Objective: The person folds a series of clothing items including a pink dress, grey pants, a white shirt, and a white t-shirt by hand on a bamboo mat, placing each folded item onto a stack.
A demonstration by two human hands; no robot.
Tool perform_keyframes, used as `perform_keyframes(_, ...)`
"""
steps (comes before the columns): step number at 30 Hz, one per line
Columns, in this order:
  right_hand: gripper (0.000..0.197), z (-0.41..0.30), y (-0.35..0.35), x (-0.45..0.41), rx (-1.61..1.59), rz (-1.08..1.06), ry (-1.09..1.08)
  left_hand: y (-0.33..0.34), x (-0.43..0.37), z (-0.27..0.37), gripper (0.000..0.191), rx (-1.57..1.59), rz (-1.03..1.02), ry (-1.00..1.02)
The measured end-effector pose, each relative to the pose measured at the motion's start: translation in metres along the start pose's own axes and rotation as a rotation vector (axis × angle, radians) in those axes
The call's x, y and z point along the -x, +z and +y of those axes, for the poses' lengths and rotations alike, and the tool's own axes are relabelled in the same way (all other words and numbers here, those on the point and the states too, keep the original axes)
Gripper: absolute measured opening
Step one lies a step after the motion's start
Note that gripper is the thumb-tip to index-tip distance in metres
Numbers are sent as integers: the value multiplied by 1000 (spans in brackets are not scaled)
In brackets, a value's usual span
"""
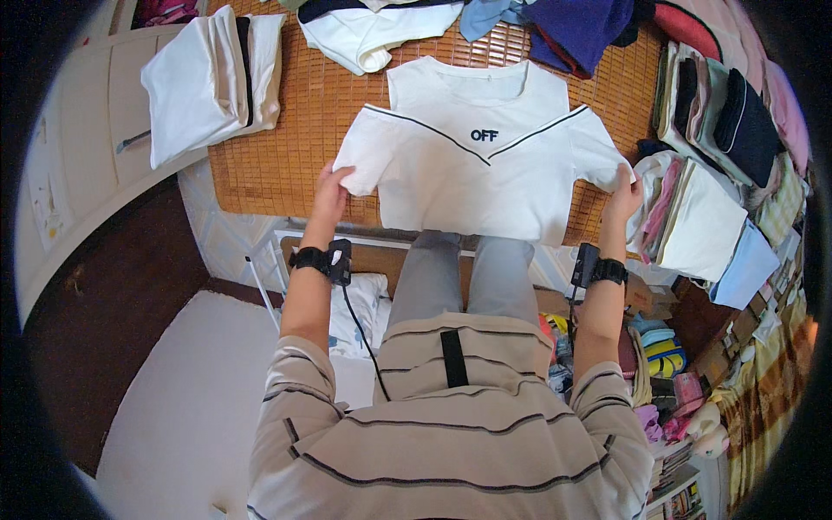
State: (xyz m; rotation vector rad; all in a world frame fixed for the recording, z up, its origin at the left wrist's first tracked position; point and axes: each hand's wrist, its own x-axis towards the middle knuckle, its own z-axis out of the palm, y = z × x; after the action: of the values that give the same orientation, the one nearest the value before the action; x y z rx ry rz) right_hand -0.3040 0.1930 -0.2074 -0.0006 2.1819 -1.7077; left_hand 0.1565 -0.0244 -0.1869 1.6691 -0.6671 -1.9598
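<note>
A white short-sleeved top [474, 188] with black trim in a V shape and lettering on its chest lies spread out on a brown bamboo mat [305, 149], its neckline away from me. My left hand [333, 188] pinches the cuff of the sleeve on the left. At the other side, my right hand [624, 192] grips the end of the right sleeve. The top's lower edge hangs at the mat's near edge, just above my knees.
Folded white clothes [201, 91] are stacked at the left. White [377, 32] and purple [578, 29] garments lie along the far side. Folded dark and light clothes [705, 214] stand in rows at the right. Cables run from both wrist devices.
</note>
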Motion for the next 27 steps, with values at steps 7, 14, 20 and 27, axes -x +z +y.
perform_keyframes(7,65,48,-6,-8,174,-170,342,-14,-27,-25,23,6,105,-103)
perform_keyframes(14,41,22,10,12,279,-82,297,-4,-40,-28,36,-21,68,-209)
perform_keyframes(20,33,-1,1,15,-309,-379,317,-12,-48,-22,34,71,72,49)
perform_keyframes(27,31,26,-9,6,-321,-417,642,9,-28,-14,37,235,272,-199)
